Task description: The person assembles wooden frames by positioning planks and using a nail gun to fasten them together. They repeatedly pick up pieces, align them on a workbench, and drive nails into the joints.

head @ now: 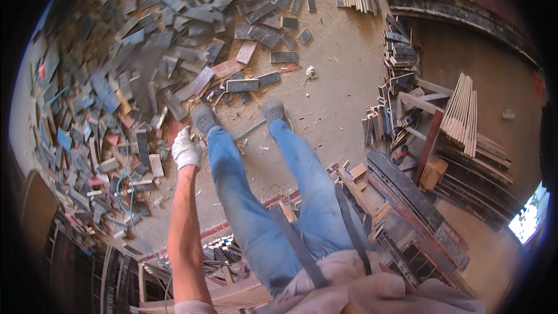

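My left hand (186,148), in a whitish work glove, hangs beside my left shin with its fingers curled. Whether anything is inside the fingers cannot be made out. A thin pale-green hose (250,131) runs over the floor between my feet and passes behind my left leg towards that hand. Close to the hand on its left lies a heap of dark-faced wood offcuts (144,148). My right hand is out of view. In front of me, beyond my grey clogs (273,111), more short offcuts (242,85) lie on the dusty floor.
A large pile of board scraps (196,17) spreads across the upper left. Stacked short blocks (399,56) line the right side. Pale strips (462,113) rest on long boards near a cardboard box (433,171). Long dark planks (405,187) lie by my right leg. A teal hose (126,179) loops at left.
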A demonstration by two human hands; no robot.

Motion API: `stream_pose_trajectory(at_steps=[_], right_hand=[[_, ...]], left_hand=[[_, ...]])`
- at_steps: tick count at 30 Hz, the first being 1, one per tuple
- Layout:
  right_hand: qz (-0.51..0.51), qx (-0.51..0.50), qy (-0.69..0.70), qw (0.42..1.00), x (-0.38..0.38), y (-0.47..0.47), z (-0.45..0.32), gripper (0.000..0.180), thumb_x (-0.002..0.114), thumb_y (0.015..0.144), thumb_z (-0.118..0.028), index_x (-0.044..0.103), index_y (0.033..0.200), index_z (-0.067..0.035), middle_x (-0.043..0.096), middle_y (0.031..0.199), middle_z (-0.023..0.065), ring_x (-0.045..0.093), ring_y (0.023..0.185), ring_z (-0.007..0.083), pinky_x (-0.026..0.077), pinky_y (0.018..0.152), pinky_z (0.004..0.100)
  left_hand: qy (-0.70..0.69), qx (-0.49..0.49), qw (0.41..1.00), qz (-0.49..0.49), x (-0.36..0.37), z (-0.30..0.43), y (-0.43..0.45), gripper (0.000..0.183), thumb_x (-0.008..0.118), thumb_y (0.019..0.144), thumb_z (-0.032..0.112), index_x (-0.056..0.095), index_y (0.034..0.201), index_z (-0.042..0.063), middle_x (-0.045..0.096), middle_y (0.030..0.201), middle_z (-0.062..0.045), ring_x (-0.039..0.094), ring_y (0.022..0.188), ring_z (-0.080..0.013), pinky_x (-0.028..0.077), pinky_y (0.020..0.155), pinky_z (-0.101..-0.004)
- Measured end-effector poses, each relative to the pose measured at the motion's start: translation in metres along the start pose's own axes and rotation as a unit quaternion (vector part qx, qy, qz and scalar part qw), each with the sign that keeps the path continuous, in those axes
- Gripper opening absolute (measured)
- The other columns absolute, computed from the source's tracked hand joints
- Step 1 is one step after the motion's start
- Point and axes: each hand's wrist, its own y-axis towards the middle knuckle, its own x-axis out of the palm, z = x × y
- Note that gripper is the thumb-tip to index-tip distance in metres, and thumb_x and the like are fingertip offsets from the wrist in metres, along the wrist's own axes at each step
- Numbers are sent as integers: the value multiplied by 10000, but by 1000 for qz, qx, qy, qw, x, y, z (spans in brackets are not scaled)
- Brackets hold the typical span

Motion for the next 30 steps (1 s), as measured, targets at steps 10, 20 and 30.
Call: stream_pose_trajectory(at_steps=[10,20,30], right_hand=[[48,32,150,987,-9,214,12,280,620,883,-338,683,937,-71,678,907,85,611,814,217,473,724,364],[40,77,277,957,-29,314,89,240,613,882,-313,670,895,-80,663,860,71,595,775,212,465,700,357],[34,99,359,927,-15,349,145,206,607,881,-287,656,854,-88,648,813,57,579,736,207,457,677,349]], left_hand=[[73,204,976,-33,127,130,167,476,740,779,193,605,1225,96,642,1119,-137,605,1051,-343,482,898,-456],[162,372,912,-51,278,317,282,632,709,794,156,507,1386,63,529,1409,-140,487,1295,-329,383,1084,-453],[412,471,780,5,370,382,366,516,528,904,132,482,1410,41,530,1403,-153,474,1332,-306,328,1142,-466]])
